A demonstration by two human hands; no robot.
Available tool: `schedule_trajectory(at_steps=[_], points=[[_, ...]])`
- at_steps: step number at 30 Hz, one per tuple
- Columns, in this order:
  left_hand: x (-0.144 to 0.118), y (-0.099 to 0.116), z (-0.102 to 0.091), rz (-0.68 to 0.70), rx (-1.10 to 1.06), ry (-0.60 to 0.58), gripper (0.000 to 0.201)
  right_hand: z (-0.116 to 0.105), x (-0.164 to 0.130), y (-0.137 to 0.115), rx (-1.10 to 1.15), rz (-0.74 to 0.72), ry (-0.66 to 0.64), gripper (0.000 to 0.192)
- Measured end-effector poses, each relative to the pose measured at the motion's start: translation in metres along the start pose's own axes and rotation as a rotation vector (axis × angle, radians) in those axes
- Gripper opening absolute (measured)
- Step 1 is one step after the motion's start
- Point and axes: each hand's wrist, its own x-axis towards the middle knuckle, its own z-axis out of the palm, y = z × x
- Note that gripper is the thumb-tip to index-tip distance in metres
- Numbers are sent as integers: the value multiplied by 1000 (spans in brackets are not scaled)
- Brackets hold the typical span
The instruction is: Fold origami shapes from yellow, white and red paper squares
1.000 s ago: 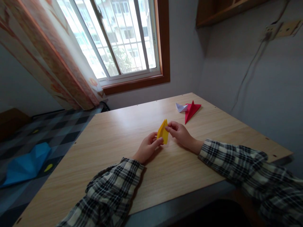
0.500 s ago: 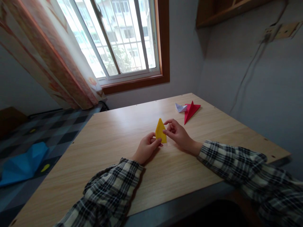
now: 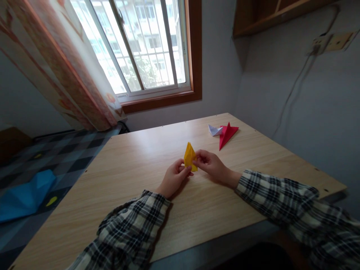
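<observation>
A folded yellow paper, pointed at the top, stands just above the wooden table near its middle. My left hand pinches its lower left edge between thumb and fingers. My right hand pinches its lower right edge. Both forearms, in plaid sleeves, rest on the table. The paper's bottom part is hidden behind my fingers.
A folded red paper and a small white folded paper lie at the table's far right. A wall runs close along the right side. A blue paper shape lies on the chequered surface to the left. A window and curtain stand behind.
The yellow paper turned from a narrow edge-on fold to a broader upright triangle. My right fingers closed onto its right edge; both hands stayed at the same spot.
</observation>
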Motion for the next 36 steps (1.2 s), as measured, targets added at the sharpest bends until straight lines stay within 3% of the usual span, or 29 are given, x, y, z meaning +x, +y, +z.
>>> schedule_trajectory(at_steps=[11,18,31,36], points=[[0,-3,0,3,-140,29,33,-2,-2,4,-45,-58,-36,20],[3,-10,1,-19,-286,15,36,1,-2,1,6,-2,-8,15],[6,-5,0,-95,-334,16,31,1,-3,-5,3,45,-12,13],[6,-5,1,-58,-289,11,30,1,-4,-1,4,48,-37,14]])
